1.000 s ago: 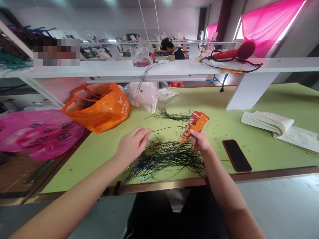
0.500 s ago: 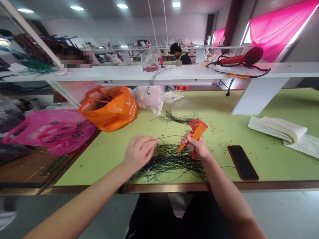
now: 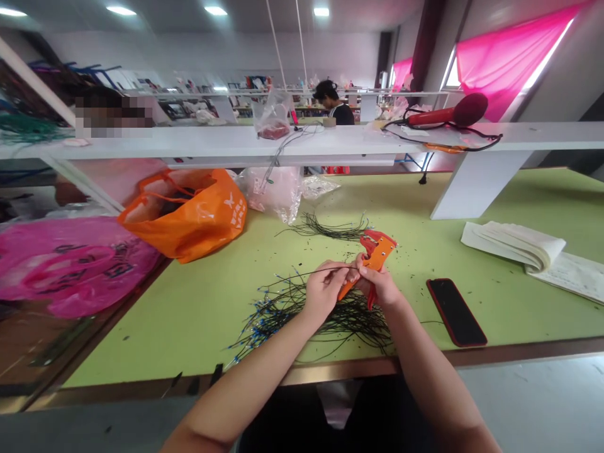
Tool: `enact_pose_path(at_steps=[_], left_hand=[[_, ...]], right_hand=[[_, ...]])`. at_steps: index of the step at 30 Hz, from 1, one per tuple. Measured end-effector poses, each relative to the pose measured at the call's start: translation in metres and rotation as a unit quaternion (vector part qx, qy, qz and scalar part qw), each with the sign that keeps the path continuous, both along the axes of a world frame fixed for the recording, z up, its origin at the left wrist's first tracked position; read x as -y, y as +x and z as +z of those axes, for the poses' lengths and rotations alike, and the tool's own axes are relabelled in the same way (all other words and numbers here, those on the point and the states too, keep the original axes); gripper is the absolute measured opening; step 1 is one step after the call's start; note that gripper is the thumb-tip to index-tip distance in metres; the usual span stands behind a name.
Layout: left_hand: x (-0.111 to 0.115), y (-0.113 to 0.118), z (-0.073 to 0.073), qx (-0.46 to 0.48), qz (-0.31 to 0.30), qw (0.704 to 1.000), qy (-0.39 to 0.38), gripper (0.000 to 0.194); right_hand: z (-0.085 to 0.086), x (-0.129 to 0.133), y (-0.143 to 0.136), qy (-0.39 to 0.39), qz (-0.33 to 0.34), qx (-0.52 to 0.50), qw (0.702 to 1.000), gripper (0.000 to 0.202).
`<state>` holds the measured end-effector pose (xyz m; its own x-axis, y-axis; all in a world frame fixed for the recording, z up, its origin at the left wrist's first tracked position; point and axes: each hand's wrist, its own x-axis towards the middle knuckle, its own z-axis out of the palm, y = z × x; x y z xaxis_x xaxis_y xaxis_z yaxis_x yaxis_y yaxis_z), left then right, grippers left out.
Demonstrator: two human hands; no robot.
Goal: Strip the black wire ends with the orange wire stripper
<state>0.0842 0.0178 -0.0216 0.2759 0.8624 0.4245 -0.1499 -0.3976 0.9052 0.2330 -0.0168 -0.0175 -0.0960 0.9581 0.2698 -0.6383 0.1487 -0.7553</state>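
My right hand (image 3: 381, 284) is closed around the handles of an orange and red wire stripper (image 3: 379, 253), whose head points up and away from me. Close beside it, my left hand (image 3: 325, 288) pinches a thin black wire (image 3: 296, 276). The wire runs from the left across my fingers to my right hand, whose thumb and fingertips also seem to touch it. Under both hands lies a loose pile of black wires (image 3: 361, 321), many with blue ends on the left. A smaller bundle of black wires (image 3: 325, 228) rests behind the stripper.
A phone (image 3: 457, 313) and a folded paper pad (image 3: 514, 245) lie to the right. Orange (image 3: 202, 220) and pink (image 3: 80, 264) bags stand at the left. A white shelf (image 3: 212, 143) crosses behind, holding a red-handled device (image 3: 434, 117). Two people are beyond it.
My left hand has moved right, from above the pile's left side to right beside my right hand. The stripper stays in my right hand. The view has shifted slightly.
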Motion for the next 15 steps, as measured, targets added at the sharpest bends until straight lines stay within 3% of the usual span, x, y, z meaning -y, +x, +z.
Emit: enact_pose_path(at_steps=[4,8,12,15], left_hand=[[-0.008,-0.004,-0.006,0.006,0.039,0.999,0.011,0.039],[-0.01,-0.014,-0.011,0.012,-0.023,0.999,0.023,0.027],[-0.007,-0.022,-0.01,0.029,-0.024,0.995,0.089,0.01],[-0.004,-0.023,-0.008,0.061,-0.015,0.997,0.051,0.01]], right_hand=[[-0.001,0.0,0.002,-0.024,-0.003,0.02,1.0,0.03],[-0.003,0.001,-0.001,-0.039,0.007,0.05,0.998,0.029],[-0.004,0.002,-0.006,-0.053,0.009,0.068,0.996,0.03],[-0.005,0.001,-0.009,-0.061,0.015,0.065,0.996,0.029]])
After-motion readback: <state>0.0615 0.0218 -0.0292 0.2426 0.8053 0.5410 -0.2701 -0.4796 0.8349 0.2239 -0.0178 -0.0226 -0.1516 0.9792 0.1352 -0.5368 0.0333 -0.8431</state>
